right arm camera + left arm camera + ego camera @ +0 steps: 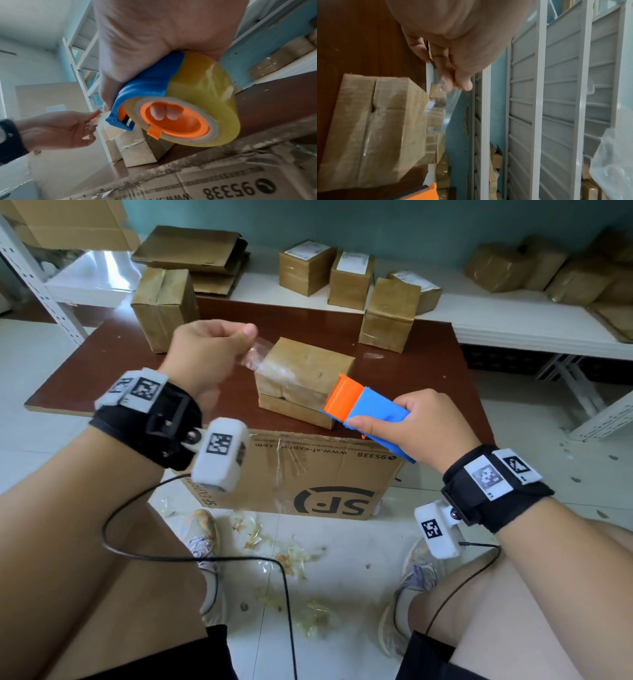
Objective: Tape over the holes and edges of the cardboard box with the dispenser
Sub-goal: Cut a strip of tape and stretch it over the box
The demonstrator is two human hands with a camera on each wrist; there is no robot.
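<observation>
Clear tape is pinched by the left hand above the closed cardboard box; the dispenser is gripped by the right hand, contents unseen.

Head view looks down over both hands; each wrist view looks closely along its palm. All share the cardboard box between the hands.

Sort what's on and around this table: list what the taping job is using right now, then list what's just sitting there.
In use:
cardboard box, mid-table
tape dispenser, gripped by right hand
clear tape end, pinched by left hand

Lying about:
taped boxes on the white shelf
SF carton under the table edge
tape scraps on the floor
</observation>
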